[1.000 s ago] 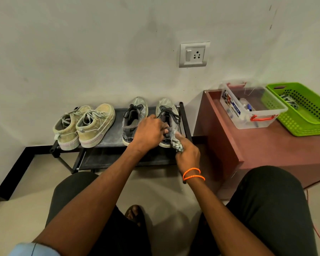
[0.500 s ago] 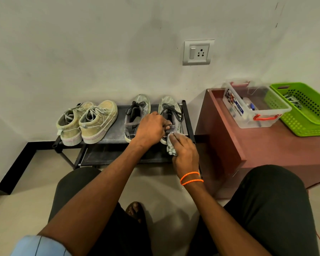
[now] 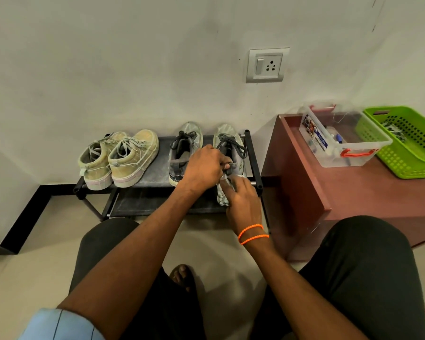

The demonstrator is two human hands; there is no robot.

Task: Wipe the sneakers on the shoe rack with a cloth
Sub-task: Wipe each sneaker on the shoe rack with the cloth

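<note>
Low black shoe rack [image 3: 254, 153] against the wall, four sneakers in a row on its top shelf. Rightmost grey sneaker [image 3: 231, 143] close against the rack's right rail, toe to the wall, heel at the front edge. Left hand [image 3: 203, 166] curled over that sneaker's collar, grip closed on the opening, thumb side tucked among the laces. Right hand [image 3: 242, 200] just below and touching, fingers pinching a crumpled grey-white cloth [image 3: 222, 193] pressed to the heel at the shelf's front edge; cloth tail hanging down past the edge, over the lower shelf. Second grey sneaker [image 3: 182, 153] just left, partly hidden by the left hand. Pair of beige sneakers [image 3: 119, 159] further left, heels at or slightly over the front edge, a bare strip of shelf between the two pairs. Brown table [image 3: 353, 192] tight beside the rack's right end, little room there; clear plastic box [image 3: 341, 141] and green basket [image 3: 407, 143] on top. Open floor [image 3: 47, 241] left of and before the rack, between the knees.
</note>
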